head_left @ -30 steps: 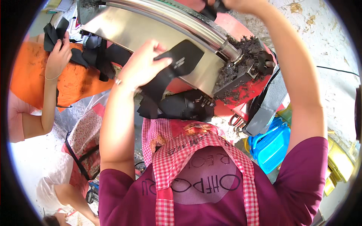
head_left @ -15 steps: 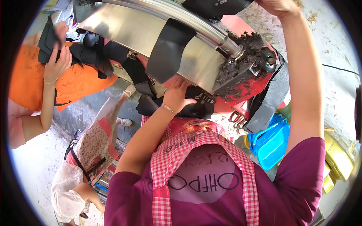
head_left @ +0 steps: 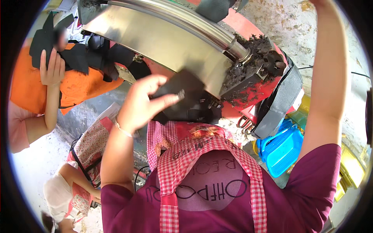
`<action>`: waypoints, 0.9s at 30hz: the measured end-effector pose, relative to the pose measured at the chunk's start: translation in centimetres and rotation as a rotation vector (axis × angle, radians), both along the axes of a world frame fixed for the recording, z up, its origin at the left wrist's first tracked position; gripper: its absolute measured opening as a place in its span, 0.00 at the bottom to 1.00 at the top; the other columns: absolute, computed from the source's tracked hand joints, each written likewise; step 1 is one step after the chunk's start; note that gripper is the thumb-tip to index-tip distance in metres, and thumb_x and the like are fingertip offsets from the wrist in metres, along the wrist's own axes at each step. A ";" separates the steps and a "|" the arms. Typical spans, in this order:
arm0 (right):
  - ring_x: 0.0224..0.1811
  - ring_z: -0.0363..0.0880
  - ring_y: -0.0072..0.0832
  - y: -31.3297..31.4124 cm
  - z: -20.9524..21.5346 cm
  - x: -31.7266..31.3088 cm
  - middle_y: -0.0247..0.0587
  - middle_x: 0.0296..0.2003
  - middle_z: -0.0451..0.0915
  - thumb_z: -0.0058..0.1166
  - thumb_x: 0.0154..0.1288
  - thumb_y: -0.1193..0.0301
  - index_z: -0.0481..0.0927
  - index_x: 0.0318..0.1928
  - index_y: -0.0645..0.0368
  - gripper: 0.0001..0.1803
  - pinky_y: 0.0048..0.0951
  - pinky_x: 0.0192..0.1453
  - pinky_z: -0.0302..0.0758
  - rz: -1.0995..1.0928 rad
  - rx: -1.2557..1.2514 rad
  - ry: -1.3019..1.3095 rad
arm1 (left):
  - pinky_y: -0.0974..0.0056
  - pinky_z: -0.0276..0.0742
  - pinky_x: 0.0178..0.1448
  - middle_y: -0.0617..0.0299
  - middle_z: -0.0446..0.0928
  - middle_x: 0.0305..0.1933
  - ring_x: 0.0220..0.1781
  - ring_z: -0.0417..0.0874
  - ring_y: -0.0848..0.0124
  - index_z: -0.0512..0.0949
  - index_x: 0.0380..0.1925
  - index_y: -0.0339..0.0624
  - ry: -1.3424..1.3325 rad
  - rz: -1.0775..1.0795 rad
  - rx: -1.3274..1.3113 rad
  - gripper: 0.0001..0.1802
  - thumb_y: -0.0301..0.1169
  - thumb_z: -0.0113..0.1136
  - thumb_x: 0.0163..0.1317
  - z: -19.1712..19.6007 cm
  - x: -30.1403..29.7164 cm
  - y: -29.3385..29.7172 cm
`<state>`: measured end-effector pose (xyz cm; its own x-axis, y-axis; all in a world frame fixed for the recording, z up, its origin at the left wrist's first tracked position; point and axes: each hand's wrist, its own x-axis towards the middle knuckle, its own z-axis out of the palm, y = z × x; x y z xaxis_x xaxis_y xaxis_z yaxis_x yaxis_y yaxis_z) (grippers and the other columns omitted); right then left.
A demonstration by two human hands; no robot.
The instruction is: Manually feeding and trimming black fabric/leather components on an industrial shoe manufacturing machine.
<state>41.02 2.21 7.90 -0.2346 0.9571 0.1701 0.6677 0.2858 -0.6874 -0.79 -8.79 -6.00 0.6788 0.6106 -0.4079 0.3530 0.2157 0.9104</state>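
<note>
Fingers of the left hand (head_left: 142, 105) are closed on a black sheet (head_left: 182, 91), thumb under and the other fingers over its near edge, just below the curved steel plate (head_left: 171, 42) of the red machine (head_left: 248, 93). The sheet looks thin, soft and light, like rubber or foam; I think it bends easily and is best taken at the edge with a flat pinch, as it is taken now. The right arm (head_left: 328, 77) goes up past the top edge, so I cannot tell if that hand is open or closed. More black pieces (head_left: 77, 58) lie on an orange surface (head_left: 27, 85), where another person's hand (head_left: 52, 70) rests.
</note>
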 end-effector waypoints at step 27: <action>0.46 0.86 0.21 -0.3 -3.3 -0.3 0.34 0.43 0.88 0.67 0.69 0.69 0.83 0.54 0.63 0.17 0.25 0.54 0.83 0.040 -0.361 0.468 | 0.49 0.81 0.51 0.58 0.82 0.38 0.47 0.84 0.52 0.82 0.44 0.45 0.272 -0.226 0.770 0.15 0.40 0.70 0.62 -14.1 1.9 -6.8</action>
<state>40.73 1.92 4.64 -0.2501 0.9657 -0.0702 0.2637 -0.0018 -0.9646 1.07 -15.60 -20.10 0.7565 0.6461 -0.1008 0.5412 -0.5321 0.6511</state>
